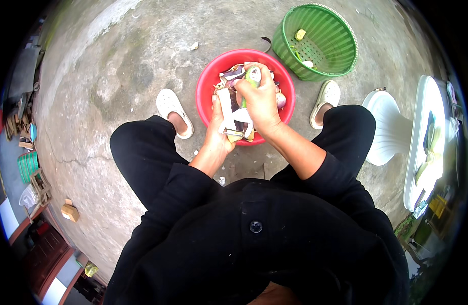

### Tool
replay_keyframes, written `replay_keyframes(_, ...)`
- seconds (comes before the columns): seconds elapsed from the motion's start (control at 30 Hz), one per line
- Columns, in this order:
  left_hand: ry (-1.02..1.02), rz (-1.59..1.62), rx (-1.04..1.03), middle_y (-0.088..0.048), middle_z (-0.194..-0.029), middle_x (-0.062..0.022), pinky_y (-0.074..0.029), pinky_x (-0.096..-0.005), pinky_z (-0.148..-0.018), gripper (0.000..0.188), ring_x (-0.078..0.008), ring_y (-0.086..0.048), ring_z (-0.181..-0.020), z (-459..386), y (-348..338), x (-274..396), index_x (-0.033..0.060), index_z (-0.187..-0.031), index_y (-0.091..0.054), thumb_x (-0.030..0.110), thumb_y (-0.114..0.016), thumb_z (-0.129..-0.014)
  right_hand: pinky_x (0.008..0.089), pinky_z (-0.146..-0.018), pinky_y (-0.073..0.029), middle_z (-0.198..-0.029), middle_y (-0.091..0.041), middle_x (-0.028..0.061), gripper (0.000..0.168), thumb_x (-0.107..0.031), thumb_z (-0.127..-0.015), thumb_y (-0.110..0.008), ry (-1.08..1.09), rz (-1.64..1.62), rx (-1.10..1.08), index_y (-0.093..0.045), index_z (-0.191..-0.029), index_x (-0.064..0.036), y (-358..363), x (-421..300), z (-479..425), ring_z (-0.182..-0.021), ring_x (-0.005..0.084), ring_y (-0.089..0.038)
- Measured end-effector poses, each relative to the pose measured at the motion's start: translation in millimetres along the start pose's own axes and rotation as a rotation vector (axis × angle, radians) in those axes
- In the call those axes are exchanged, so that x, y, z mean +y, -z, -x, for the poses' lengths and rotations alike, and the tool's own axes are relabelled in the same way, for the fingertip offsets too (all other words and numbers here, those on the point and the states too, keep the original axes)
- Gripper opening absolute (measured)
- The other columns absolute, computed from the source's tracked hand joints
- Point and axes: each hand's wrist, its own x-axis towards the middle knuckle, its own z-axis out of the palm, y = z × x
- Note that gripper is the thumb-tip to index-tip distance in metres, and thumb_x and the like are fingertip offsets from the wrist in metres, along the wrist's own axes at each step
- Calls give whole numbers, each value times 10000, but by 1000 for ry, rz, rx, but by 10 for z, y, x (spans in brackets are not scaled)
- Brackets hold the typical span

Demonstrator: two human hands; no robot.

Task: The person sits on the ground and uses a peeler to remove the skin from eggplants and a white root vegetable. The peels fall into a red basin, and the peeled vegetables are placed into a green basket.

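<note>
My right hand [262, 108] grips the green handle of a Y-shaped vegetable peeler [227, 110] with a white forked frame. Its metal blade lies across the near end of a partly peeled, dark purple vegetable [239, 125], apparently an eggplant. My left hand [215, 135] holds that vegetable from the left and below, its pale end toward me. Both hands are over a red plastic basin [206, 72] between my feet. Purple-and-white peelings [232, 72] lie inside it, with a round purplish piece [280, 100] at the right. My hands hide much of the contents.
Beyond the basin at right stands a green woven basket [333, 42] holding a yellowish piece [300, 34] and a white piece [307, 64]. A white pedestal table [413, 183] bearing pale vegetables is at the right. A small cardboard box [70, 212] lies on the concrete floor [104, 95] at left.
</note>
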Motion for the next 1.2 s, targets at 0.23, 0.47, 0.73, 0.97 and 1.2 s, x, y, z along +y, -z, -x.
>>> replay_keyframes(0.23, 114, -61, 20, -625, -871, -76, -542, -355, -495, 579, -193, -636, -663, 52, -26, -13, 127, -1148, -497, 626, -368, -885, 243, -516, -435, -749, -530, 11, 286, 8, -736, -596, 31, 51, 23, -471, -989, -37, 57, 72, -97, -593, 83, -510)
replay_keyframes(0.47, 190, -177, 4, -605, -771, -114, -487, -323, -416, 626, -221, -594, -539, 100, -51, -50, 70, -1103, -515, 640, -405, -867, 263, -459, -415, -628, -528, 46, 273, -29, -757, -565, -38, -3, 112, -470, -1012, -6, 283, 157, -492, -504, 129, -498)
replay_keyframes(0.73, 289, -279, -70, -579, -700, -114, -464, -308, -364, 631, -225, -584, -496, 172, -49, 54, 57, -1079, -509, 642, -402, -867, 253, -451, -409, -627, -537, 41, 111, -64, -776, -579, -211, -39, 35, -533, -876, -50, 468, 329, -690, -511, 125, -507)
replay_keyframes(0.97, 352, -334, -186, -587, -726, -103, -475, -275, -411, 798, -199, -593, -517, 202, -38, 121, 49, -1060, -552, 772, -387, -766, 312, -565, -481, -745, -609, 101, 347, -50, -702, -645, 196, 501, 313, -488, -1007, 0, 618, 567, -807, -624, 181, -596)
replay_keyframes(1.2, 190, -284, -174, -593, -856, -140, -514, -334, -472, 682, -237, -607, -619, 180, -104, 187, 21, -1132, -504, 627, -504, -820, 312, -692, -480, -787, -586, 99, 364, -114, -710, -661, 546, 695, 275, -503, -1029, -39, 326, -20, -626, -702, 205, -585)
